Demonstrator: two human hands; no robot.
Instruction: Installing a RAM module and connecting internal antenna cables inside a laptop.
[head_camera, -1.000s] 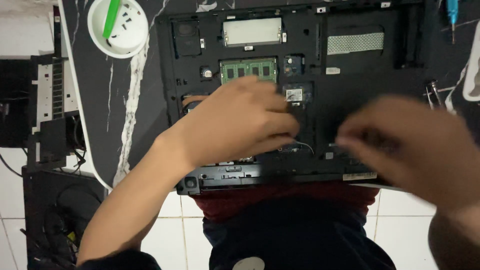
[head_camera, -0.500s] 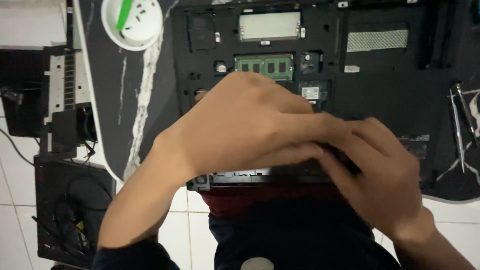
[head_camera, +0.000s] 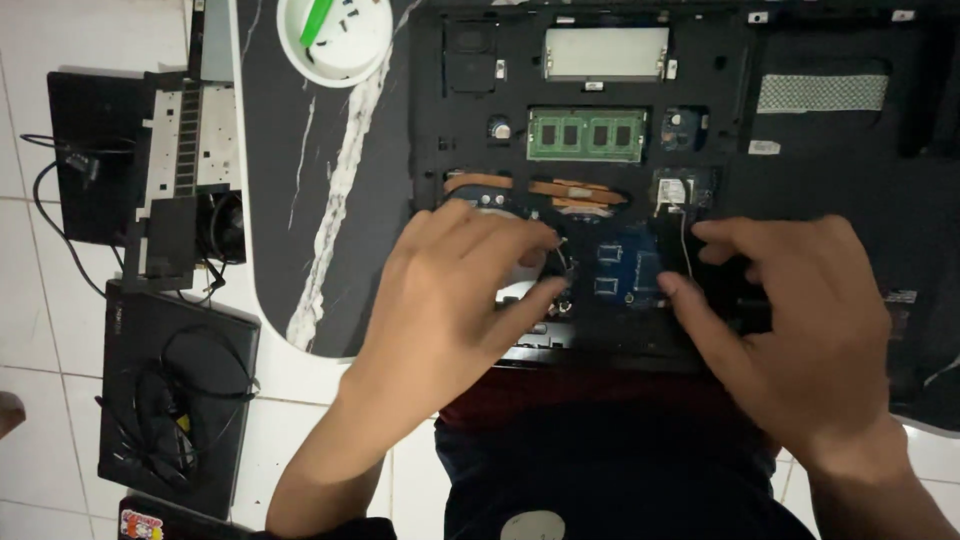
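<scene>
Right now both hands are down on the opened laptop, which lies underside-up on the bench. The left hand presses flat, fingers spread and thumb stretched toward the blue board; its grip holds nothing I can see, though what sits under the palm is hidden. The right hand has its fingers bent onto the dark casing just right of that board, thumb reaching in; it seems to pinch the casing edge, but I cannot tell for sure.

To do this well, I'd judge: keep the pull even on both sides and mind the thin wire that runs between the two grips.

Beyond the left grip's fingertips lie copper pipes, and further off the green memory stick. A small white label sits beyond the right grip, below a pale mesh strip. Far off left of the left grip stands a white bowl with a green tool in it.
</scene>
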